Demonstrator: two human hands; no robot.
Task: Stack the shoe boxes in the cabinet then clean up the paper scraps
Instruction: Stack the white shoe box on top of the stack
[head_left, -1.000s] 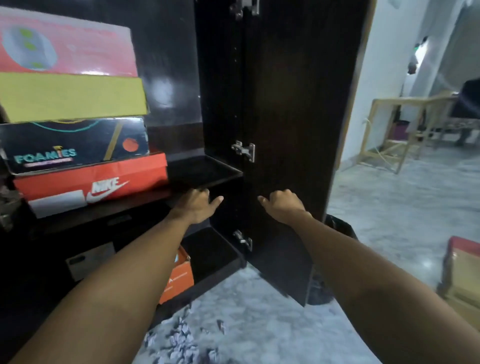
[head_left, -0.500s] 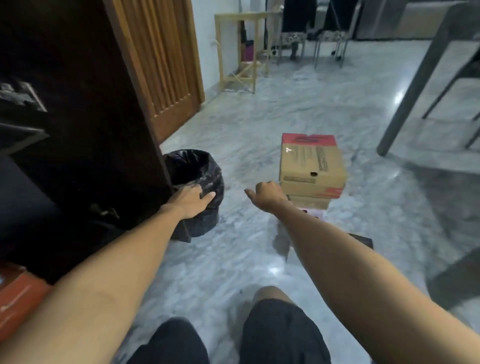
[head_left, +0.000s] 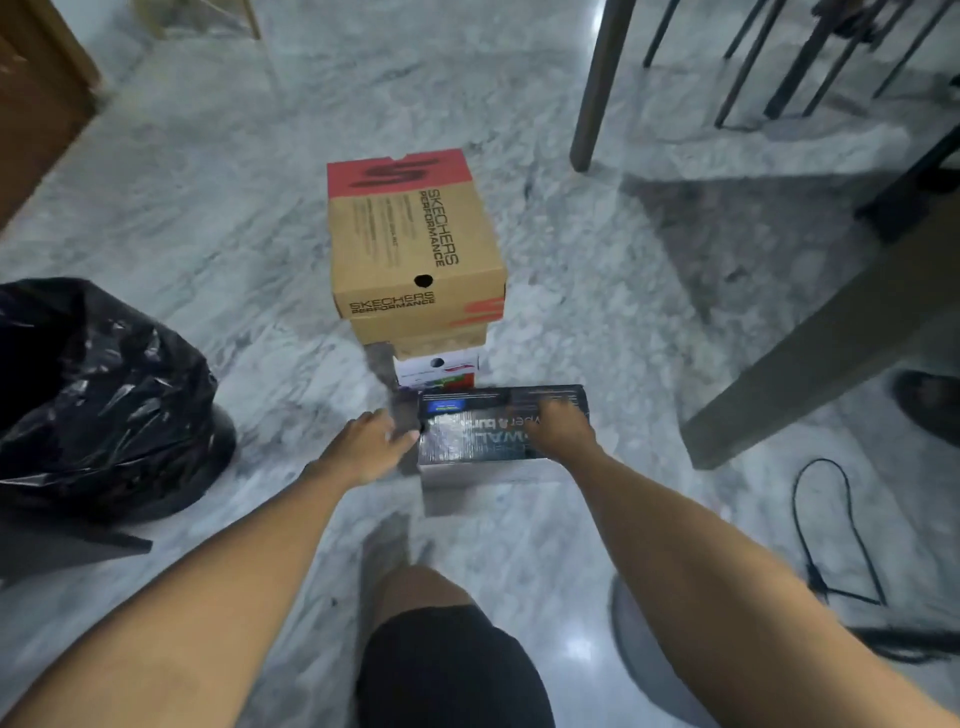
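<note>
I see the dark shoe box (head_left: 498, 428) lying on the marble floor (head_left: 208, 218) directly ahead of my knee, its lid facing up with blurred pale lettering. My right hand (head_left: 558, 428) rests on top of the box toward its right end, fingers curled down over the lid; motion blur keeps me from telling whether they actually clamp it. My left hand (head_left: 366, 447) sits just beside the box's left end, fingers relaxed and spread, fingertips at or nearly touching the near-left corner, holding nothing. Just behind the dark box stands a stack: a tan Skechers box (head_left: 413, 244) with a red end on top, another tan box under it, and a white box (head_left: 436, 371) at the bottom. A bin lined with a black bag (head_left: 98, 395) stands well to the left. A grey table leg (head_left: 826, 338) slants in on the right, with a black cable (head_left: 826, 525) looped on the floor near it
</note>
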